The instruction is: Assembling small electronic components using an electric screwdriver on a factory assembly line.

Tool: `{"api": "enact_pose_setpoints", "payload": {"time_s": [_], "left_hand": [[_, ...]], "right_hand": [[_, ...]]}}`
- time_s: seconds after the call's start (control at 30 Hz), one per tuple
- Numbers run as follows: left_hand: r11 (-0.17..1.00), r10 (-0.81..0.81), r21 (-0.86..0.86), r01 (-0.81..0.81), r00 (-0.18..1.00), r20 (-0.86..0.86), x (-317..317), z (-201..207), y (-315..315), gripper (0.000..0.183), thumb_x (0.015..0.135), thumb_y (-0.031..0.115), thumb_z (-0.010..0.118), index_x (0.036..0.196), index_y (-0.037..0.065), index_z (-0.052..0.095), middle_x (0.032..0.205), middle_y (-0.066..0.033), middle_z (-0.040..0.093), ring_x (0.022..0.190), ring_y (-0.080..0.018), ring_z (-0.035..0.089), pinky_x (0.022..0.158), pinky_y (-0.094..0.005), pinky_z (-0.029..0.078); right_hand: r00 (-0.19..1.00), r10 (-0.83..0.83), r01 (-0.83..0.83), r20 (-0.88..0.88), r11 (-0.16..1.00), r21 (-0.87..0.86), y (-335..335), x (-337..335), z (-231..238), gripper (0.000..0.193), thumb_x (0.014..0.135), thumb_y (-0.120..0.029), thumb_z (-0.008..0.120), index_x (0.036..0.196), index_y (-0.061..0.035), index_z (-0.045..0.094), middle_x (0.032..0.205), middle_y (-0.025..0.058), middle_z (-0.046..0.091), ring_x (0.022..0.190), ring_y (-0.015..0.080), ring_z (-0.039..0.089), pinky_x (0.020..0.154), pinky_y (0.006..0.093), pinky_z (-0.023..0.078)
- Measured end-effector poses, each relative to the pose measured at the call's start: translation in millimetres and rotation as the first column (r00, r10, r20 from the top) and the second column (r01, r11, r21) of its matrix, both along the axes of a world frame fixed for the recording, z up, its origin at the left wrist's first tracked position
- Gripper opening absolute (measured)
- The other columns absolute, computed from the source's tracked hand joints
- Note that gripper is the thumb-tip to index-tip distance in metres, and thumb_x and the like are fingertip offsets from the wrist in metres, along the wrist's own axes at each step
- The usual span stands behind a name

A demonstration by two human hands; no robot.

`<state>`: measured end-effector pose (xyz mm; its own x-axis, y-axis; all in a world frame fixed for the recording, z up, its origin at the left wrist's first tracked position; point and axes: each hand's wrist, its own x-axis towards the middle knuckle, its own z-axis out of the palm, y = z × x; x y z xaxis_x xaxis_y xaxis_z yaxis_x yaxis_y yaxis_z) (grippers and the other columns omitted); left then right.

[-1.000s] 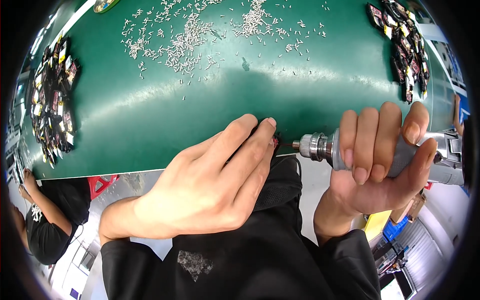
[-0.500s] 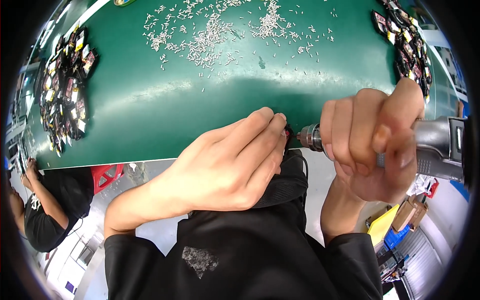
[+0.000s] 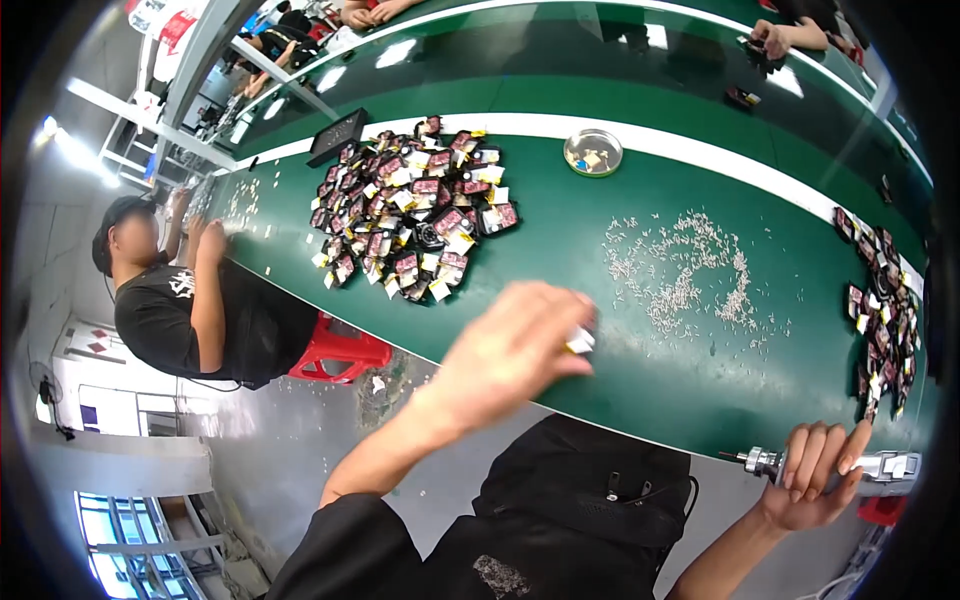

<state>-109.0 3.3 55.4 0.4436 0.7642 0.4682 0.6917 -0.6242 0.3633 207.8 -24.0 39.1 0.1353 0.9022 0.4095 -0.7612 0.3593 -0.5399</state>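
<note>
The left hand (image 3: pixel 505 355) is over the near edge of the tabletop (image 3: pixel 545 240), thumb and fingers pinching a small dark part (image 3: pixel 580 342) with a white label at its fingertips; blur hides the exact grip. The right hand (image 3: pixel 820 470), off to its right, has its fingers wrapped around an electric screwdriver (image 3: pixel 885 468), the bit pointing back toward the left hand. Ahead and left of the left hand is a heap of labelled black parts (image 3: pixel 415 215); ahead and right lie scattered small screws (image 3: pixel 740 295).

To handle this well, I would keep the pinch light but sure, lift the left hand clear of the loose screws, lower the part gently rather than toss it, and hold the bit well apart from the fingers.
</note>
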Motion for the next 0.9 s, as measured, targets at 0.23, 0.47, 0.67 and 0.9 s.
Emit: {"api": "enact_pose_setpoints", "payload": {"time_s": [0.23, 0.47, 0.67, 0.9], "left_hand": [[0.644, 0.764, 0.284, -0.71, 0.618, -0.187, -182, -2, 59, 0.031, 0.09, 0.014, 0.056, 0.117, -0.002, 0.055, 0.108, -0.0205, 0.06, 0.101, -0.0348, 0.057, 0.089, -0.0396, 0.044], [0.837, 0.493, 0.356, -0.416, 0.856, -0.159, -80, 2, 71, 0.019, 0.08, -0.001, 0.06, 0.099, -0.001, 0.061, 0.104, -0.0135, 0.06, 0.099, -0.0317, 0.056, 0.087, -0.0393, 0.045], [0.985, 0.149, 0.114, -0.132, 0.977, -0.153, 7, -23, 83, 0.021, 0.075, 0.0, 0.067, 0.095, -0.001, 0.061, 0.094, -0.0108, 0.058, 0.088, -0.0277, 0.057, 0.074, -0.0369, 0.048], [0.988, 0.107, 0.142, -0.063, 0.94, -0.325, 14, -32, 99, 0.011, 0.075, 0.0, 0.065, 0.085, -0.001, 0.059, 0.088, -0.0089, 0.057, 0.08, -0.0265, 0.058, 0.068, -0.0355, 0.05]], "right_hand": [[0.996, 0.088, -0.085, 0.019, 0.986, -0.144, 1, -15, -26, 0.019, 0.093, -0.018, 0.049, 0.082, -0.0083, 0.039, 0.049, -0.0023, 0.036, 0.037, 0.0066, 0.033, 0.04, 0.0224, 0.035], [0.981, 0.041, -0.094, -0.19, 0.956, -0.278, -1, -26, -43, 0.018, 0.094, -0.022, 0.047, 0.083, -0.0088, 0.041, 0.05, -0.0024, 0.037, 0.038, 0.0072, 0.033, 0.043, 0.0252, 0.035], [0.956, 0.037, -0.132, -0.292, 0.941, -0.311, -3, -25, -40, 0.016, 0.096, -0.02, 0.044, 0.085, -0.0082, 0.042, 0.05, -0.0015, 0.037, 0.039, 0.0084, 0.035, 0.045, 0.026, 0.036], [0.955, 0.046, -0.137, -0.294, 0.944, -0.299, -3, -22, -43, 0.016, 0.095, -0.021, 0.044, 0.085, -0.0076, 0.043, 0.05, -0.0012, 0.037, 0.039, 0.0097, 0.036, 0.046, 0.0273, 0.037]]}}
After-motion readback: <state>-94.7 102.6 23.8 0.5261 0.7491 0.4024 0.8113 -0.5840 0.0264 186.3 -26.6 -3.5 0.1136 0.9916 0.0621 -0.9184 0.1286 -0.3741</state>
